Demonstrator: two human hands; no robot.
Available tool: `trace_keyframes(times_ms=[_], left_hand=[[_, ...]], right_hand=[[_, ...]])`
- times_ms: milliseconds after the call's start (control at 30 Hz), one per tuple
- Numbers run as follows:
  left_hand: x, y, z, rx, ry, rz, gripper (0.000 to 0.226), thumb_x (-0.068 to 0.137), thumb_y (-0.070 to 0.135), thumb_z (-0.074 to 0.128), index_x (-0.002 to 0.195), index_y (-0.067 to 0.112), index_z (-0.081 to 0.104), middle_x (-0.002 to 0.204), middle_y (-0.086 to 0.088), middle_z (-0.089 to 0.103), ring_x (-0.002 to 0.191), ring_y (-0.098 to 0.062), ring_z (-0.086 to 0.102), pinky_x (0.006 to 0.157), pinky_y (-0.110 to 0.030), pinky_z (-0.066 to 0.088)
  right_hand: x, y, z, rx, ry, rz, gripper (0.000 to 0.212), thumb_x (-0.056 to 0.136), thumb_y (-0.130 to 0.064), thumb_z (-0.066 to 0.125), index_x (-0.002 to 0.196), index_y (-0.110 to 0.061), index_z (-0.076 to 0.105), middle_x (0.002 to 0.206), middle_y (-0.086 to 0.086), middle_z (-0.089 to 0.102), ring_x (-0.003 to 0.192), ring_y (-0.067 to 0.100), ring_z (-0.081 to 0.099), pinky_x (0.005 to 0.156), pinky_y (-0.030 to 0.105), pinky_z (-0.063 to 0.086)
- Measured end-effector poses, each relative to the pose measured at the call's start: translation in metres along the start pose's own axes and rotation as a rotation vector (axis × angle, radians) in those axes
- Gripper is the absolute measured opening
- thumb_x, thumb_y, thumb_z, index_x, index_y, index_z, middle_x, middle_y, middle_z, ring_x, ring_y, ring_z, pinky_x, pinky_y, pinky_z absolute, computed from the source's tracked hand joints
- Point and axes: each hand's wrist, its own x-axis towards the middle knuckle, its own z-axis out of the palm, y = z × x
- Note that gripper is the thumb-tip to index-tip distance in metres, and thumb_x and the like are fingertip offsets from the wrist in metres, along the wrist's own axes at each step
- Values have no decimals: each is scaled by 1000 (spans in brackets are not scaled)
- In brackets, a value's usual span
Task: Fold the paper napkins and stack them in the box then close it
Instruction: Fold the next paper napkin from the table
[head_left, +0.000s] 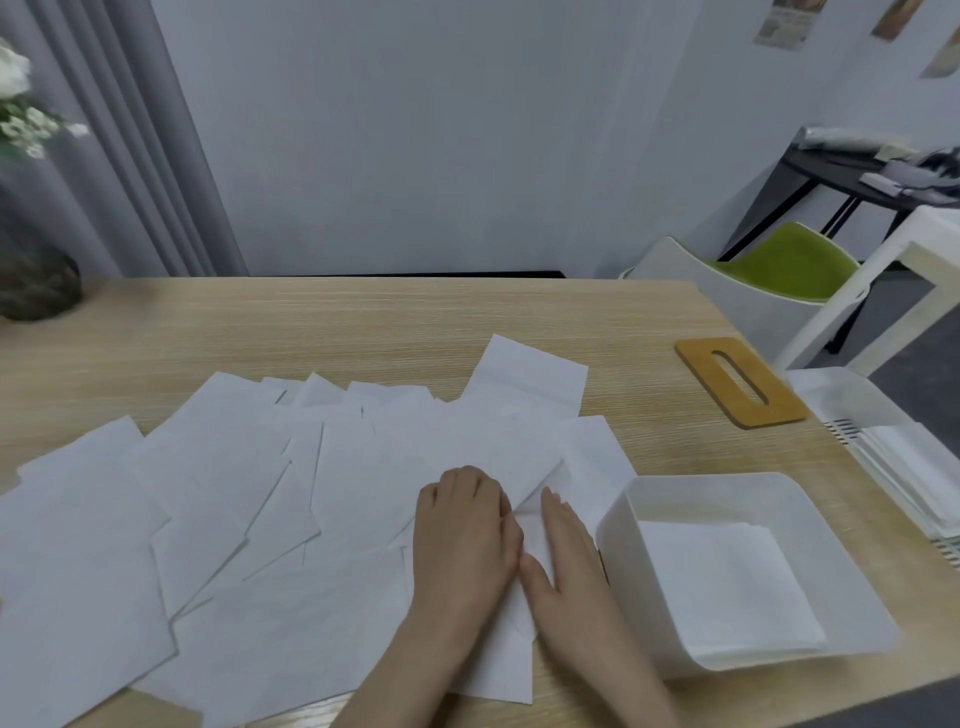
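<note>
Several white paper napkins lie spread and overlapping across the wooden table. My left hand lies on one napkin near the front edge, its fingers curled on the paper. My right hand lies flat beside it, fingers straight, pressing the same napkin. Just right of my hands stands an open white box with folded napkins stacked inside. Its wooden lid with a slot lies flat farther back on the right.
A white plastic tray with white sheets hangs at the table's right edge. A dark vase with flowers stands at the far left corner. A green-seated chair stands beyond the right side.
</note>
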Motion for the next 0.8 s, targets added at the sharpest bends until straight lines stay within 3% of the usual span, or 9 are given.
trace_keyframes(times_ms=[133,300,400,500,600,667,733,800], left_hand=[[-3,-1,-9,-254,42,-131,3,89,25,55,87,24,54,83,9,63,80,-11,57,70,-24,38],[-9,-5,-20,-514,50,-202,13,92,26,57,83,29,49,65,11,62,61,-4,57,59,-23,44],[-13,-7,-27,-637,108,-212,13,95,22,59,84,28,53,55,9,58,48,-6,46,50,-17,34],[-20,-11,-37,-757,180,-268,13,94,21,62,82,27,57,58,7,64,48,-3,48,50,-12,35],[-28,-18,-47,-922,229,-370,12,93,20,64,83,26,60,60,7,67,52,-2,56,52,-11,39],[-32,-23,-53,-1052,223,-474,8,93,20,64,86,23,62,65,-1,71,60,-11,65,56,-20,46],[-37,-28,-58,-1201,193,-584,4,93,19,64,89,17,63,71,-8,73,65,-18,69,56,-28,53],[-43,-33,-61,-1289,178,-671,6,92,18,64,91,12,63,74,-11,74,65,-19,70,53,-29,55]], right_hand=[[1,-3,-3,39,-14,-7,60,102,-28,37,152,-26,4,158,-16,-3,134,-12,-8,108,9,-5],[2,-11,-3,22,-15,-41,58,103,-31,34,151,-27,4,154,-22,-2,136,-12,-8,94,-6,-12],[2,-17,-2,65,-22,-42,58,101,-37,34,151,-27,6,151,-25,2,137,-11,-7,99,0,-8],[-1,-27,-2,175,-24,-28,61,98,-43,38,151,-30,10,147,-29,9,140,-10,0,107,10,1],[-4,-40,-4,382,-22,4,63,93,-43,48,149,-32,21,149,-24,22,138,-5,23,113,16,19],[-4,-47,-5,552,-24,31,64,88,-40,56,146,-30,31,144,-16,40,125,-7,43,97,6,39],[-1,-50,-5,636,-31,62,66,82,-39,62,142,-28,38,134,-11,49,113,-11,48,77,0,43],[1,-53,-2,716,-66,95,66,80,-34,68,140,-26,42,134,-6,52,124,3,49,82,10,48]])
